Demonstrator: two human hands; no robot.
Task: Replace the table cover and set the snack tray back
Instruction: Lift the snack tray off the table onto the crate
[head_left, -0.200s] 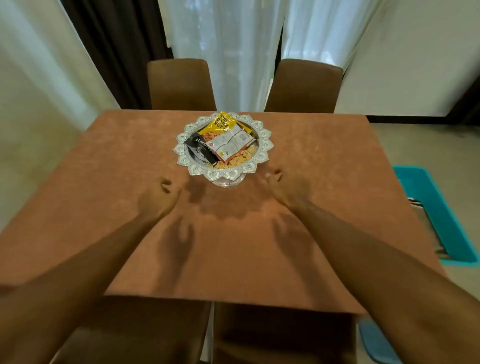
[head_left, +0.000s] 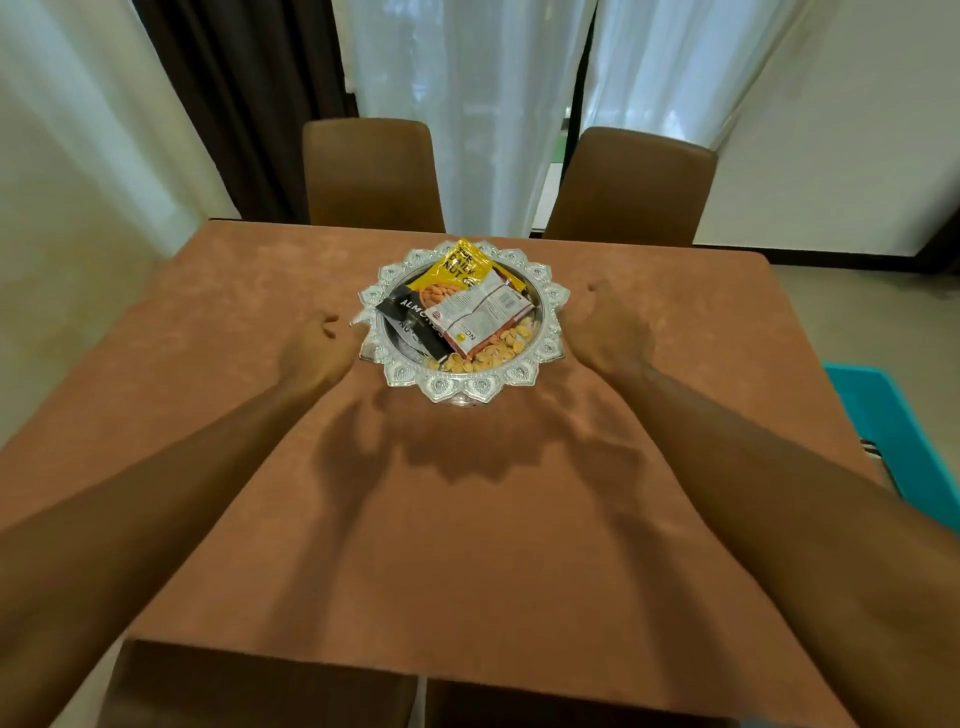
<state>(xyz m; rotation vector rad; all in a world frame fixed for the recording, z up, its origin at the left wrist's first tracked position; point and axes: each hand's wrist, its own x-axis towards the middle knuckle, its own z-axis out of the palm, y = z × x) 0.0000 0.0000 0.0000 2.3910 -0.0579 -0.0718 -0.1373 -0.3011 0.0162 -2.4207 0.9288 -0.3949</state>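
- The brown table cover (head_left: 467, 545) lies flat over the whole surface, under the tray and out past it on every side.
- The left hand (head_left: 317, 348) is just left of the tray, above the cover. Its fingers (head_left: 328, 323) are loosely curled toward the rim and hold nothing that shows. I cannot tell whether they touch the rim.
- 1 brown chair (head_left: 371, 176) stands behind the tray to the left, at the far edge of the surface.
- The silver tray (head_left: 483, 387), with a scalloped rim, stands on the cover in the middle of the surface, toward the far edge.
- Inside the tray, a black packet (head_left: 410, 325) lies at the left, a yellow packet (head_left: 460, 267) at the back and a white packet (head_left: 480, 312) across the middle. Loose nuts (head_left: 498, 348) lie along the front right.
- The right hand (head_left: 610, 332) is just right of the tray, its back toward the camera. Its fingers are hidden, so I cannot tell whether they are apart, together or on the rim.
- A 2nd brown chair (head_left: 631, 189) stands behind the tray to the right.
- A blue tub (head_left: 904, 431) sits on the floor well to the right of the tray.
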